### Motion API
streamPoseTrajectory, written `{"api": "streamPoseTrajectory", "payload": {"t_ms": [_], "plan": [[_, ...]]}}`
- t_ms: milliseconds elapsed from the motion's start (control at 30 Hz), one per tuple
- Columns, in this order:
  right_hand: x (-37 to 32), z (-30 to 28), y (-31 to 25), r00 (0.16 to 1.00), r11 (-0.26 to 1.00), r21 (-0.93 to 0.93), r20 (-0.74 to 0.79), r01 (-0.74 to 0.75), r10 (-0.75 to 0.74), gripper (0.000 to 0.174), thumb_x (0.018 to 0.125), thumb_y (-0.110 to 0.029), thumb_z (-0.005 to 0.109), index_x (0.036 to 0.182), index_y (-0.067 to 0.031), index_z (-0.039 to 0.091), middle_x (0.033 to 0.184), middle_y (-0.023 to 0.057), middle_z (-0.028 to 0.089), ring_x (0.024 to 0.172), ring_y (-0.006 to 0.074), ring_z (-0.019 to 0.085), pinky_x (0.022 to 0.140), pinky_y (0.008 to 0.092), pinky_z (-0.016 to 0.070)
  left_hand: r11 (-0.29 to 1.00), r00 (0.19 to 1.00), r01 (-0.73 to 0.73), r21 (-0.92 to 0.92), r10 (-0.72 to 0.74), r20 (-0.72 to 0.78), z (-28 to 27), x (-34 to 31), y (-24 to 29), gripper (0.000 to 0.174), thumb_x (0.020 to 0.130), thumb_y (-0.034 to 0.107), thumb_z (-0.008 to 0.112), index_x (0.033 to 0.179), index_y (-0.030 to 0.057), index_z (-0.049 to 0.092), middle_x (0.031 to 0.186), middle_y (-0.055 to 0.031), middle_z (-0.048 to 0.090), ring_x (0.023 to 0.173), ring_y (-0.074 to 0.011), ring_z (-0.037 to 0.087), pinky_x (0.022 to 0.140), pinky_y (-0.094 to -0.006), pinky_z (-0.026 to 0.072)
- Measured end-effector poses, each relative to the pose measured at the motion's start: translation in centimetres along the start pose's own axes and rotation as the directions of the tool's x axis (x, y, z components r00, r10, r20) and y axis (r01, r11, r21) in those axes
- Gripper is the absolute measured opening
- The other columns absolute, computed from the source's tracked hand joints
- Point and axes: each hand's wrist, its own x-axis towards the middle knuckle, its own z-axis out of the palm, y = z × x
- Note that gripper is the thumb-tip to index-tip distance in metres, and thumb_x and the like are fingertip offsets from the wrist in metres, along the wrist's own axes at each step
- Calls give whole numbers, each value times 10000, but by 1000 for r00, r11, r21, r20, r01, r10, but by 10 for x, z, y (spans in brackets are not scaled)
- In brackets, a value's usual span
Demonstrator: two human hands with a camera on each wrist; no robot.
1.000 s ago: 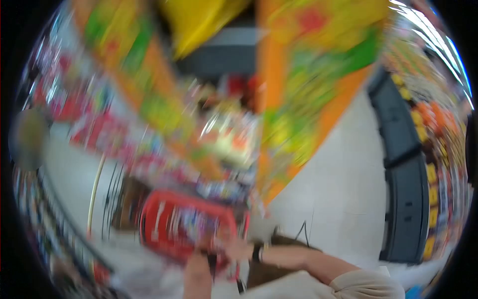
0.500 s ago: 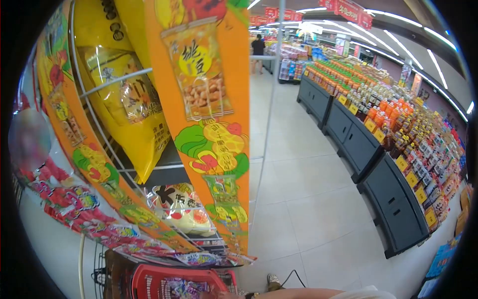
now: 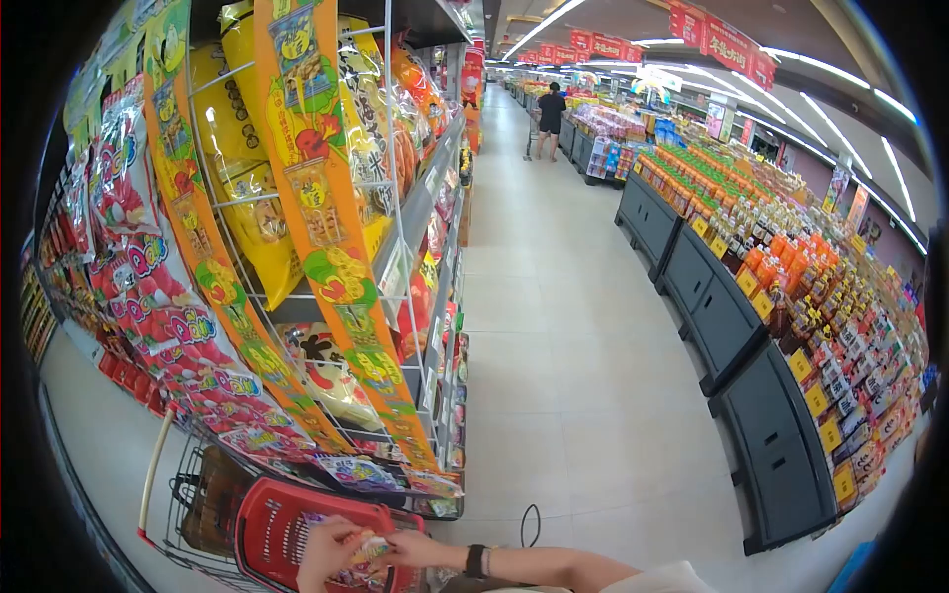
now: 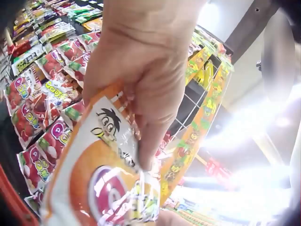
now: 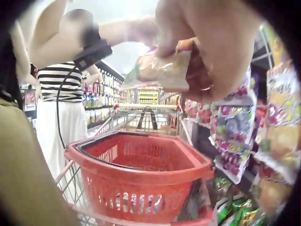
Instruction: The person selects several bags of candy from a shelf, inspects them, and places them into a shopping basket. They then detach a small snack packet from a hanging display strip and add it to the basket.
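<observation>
An orange-and-white candy bag with a cartoon face is held between both hands over the red shopping basket. My left hand pinches its top edge between thumb and fingers, which shows close up in the left wrist view. From the other side my right hand, below a dark wristband, grips the bag too. In the right wrist view the right hand's thumb and fingers close on the packet above the basket. Purple wrapped packets lie inside the basket, visible through its slots.
The basket sits in a metal cart beside a brown bag. Hanging candy packs and a snack shelf stand at the left. Dark display stands with bottles line the aisle's right. A person in stripes stands near the cart.
The head view has swung up and around, now showing the aisle and shelf more fully. Both hands have come up from low over the basket, with the candy bag now visible between them.
</observation>
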Motion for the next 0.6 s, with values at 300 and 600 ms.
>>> {"api": "streamPoseTrajectory", "payload": {"t_ms": [300, 600], "plan": [[-95, -62, -3, 924, 915, 400, -330, -49, 193, 272, 856, -170, 637, 1068, -12, 575, 907, 6, 618, 785, 70, 541, 693, 261, 473, 931, 996, -6, -366, -27, -85, 37, 47, 52, 233, 834, 135, 652, 1011, -14, 625, 847, -30, 630, 782, -81, 539, 689, -256, 465], [-120, -76, -12, 825, 884, 467, -504, 12, 255, 279, 916, -183, 574, 1105, 22, 554, 985, 43, 633, 867, 82, 579, 762, 245, 483, 756, 975, -61, -651, -96, -202, 75, 74, 53, 211, 869, 125, 620, 1019, -7, 553, 936, -72, 622, 844, -93, 578, 709, -243, 470]]}}
